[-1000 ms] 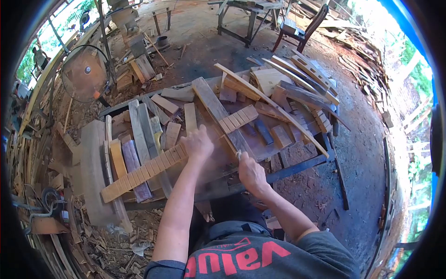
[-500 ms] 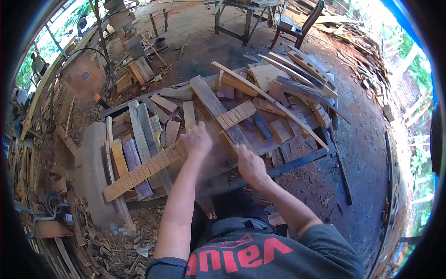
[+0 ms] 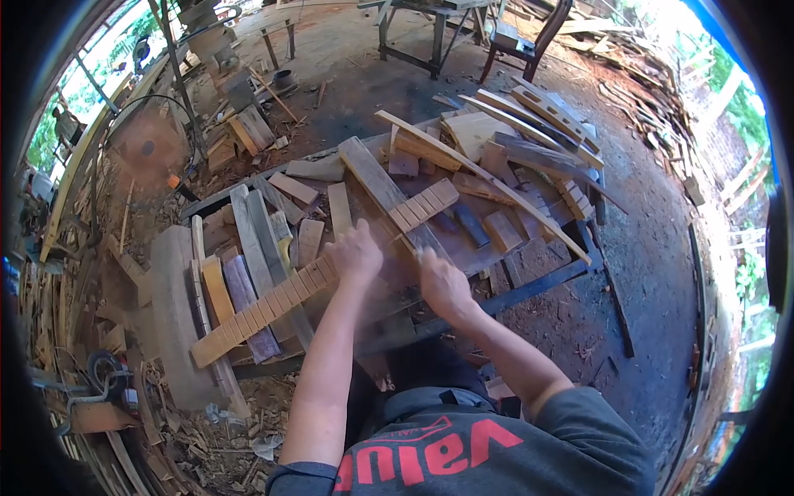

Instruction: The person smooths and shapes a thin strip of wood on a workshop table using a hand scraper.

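Observation:
A long wooden strip (image 3: 269, 308) with several cross grooves lies slantwise over the bench. Its far end rests across a weathered plank (image 3: 370, 171). My left hand (image 3: 356, 255) is closed on the strip near its middle, the fingers bent over the top. To the right of it, my right hand (image 3: 445, 283) is closed beside the near end of the plank, just below the strip. Something small and pale shows at its fingertips, too blurred to name. A haze of dust hangs under my hands and hides part of the bench.
Wooden offcuts and a long thin batten (image 3: 496, 194) cover the bench's right side. Upright-cut boards (image 3: 248, 231) and a broad grey board (image 3: 175, 306) lie left. A fan (image 3: 149, 147) stands beyond the left corner, a chair (image 3: 525, 45) at the back. Wood scraps litter the floor.
My right hand has shifted slightly up and left, closer to the strip. My left hand stays on the strip. The whole view has tilted a little.

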Motion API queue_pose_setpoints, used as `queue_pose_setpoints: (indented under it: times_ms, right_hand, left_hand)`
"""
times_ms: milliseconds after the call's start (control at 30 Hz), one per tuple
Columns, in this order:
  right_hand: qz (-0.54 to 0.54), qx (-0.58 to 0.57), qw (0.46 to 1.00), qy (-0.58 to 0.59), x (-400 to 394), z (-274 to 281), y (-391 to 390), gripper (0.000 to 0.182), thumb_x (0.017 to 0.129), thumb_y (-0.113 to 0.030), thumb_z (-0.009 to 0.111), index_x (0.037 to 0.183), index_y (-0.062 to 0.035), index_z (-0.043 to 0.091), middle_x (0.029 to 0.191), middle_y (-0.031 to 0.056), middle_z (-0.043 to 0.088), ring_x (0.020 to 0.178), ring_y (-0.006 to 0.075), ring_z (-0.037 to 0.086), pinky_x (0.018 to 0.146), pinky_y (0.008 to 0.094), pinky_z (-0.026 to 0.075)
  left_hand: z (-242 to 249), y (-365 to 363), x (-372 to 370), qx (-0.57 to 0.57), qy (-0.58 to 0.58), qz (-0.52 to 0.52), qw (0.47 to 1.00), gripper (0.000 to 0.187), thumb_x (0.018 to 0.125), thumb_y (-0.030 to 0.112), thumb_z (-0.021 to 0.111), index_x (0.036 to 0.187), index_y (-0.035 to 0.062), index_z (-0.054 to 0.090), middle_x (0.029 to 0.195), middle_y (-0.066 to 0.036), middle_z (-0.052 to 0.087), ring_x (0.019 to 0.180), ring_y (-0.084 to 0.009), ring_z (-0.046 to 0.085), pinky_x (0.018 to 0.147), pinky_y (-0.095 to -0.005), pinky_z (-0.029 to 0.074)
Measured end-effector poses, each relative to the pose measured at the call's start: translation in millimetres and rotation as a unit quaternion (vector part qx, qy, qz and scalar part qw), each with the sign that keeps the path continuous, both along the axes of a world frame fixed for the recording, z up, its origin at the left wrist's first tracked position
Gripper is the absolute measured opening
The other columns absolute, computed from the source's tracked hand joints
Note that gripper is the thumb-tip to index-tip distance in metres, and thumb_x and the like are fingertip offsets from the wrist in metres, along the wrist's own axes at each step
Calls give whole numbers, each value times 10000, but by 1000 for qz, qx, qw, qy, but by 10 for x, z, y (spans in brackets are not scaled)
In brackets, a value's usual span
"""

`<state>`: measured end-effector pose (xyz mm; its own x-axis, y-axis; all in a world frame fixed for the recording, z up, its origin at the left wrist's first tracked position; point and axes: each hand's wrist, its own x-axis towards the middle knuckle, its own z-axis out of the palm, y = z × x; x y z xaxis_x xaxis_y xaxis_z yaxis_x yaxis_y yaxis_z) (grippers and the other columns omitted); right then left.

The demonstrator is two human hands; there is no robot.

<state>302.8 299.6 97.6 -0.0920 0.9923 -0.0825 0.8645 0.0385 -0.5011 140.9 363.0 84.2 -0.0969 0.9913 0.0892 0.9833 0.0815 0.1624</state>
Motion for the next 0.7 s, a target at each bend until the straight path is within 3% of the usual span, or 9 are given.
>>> queue_pose_setpoints:
  times_ms: [67,133,367,467,533,700]
  right_hand:
    - [11,30,999,30,-128,-34,320,138,869,-78,414,984,-3,430,845,286,630,800,468,617,706,542,483]
    - [33,40,998,21,-255,-2,540,139,876,-95,430,983,-10,459,873,284,640,818,416,650,723,498,507]
    - [8,-20,999,-24,84,2,-114,148,879,-99,430,988,-3,455,842,270,645,803,450,640,704,513,502]
    - [-1,10,1000,10,-57,43,79,153,886,-106,422,996,-5,457,843,269,644,803,445,640,707,515,500]
    - [10,27,999,19,-201,-63,439,156,888,-107,418,999,-6,459,842,269,644,800,446,639,706,516,500]
    - [32,48,998,24,-98,-48,269,150,900,-119,407,986,-5,454,826,264,637,795,440,636,696,517,496]
  left_hand:
    - [14,15,6,5,3,0,1000,172,824,162,502,964,101,581,908,-128,666,932,-329,634,811,-550,418]
    - [-15,29,-19,-12,-13,6,1000,173,825,162,509,969,94,578,905,-128,665,933,-328,634,809,-541,425]
    - [-16,11,-11,-3,18,6,1000,157,835,164,509,963,113,584,917,-119,664,936,-311,637,801,-527,436]
    - [-29,5,7,-4,16,4,1000,161,832,161,512,967,115,586,935,-116,661,948,-307,634,802,-524,437]
    - [-51,38,-19,4,-14,0,1000,226,756,136,583,976,86,559,904,-141,664,925,-340,645,806,-520,445]
    - [-7,-10,-8,-24,1,9,1000,200,809,153,527,995,96,572,956,-127,655,980,-317,618,820,-527,427]
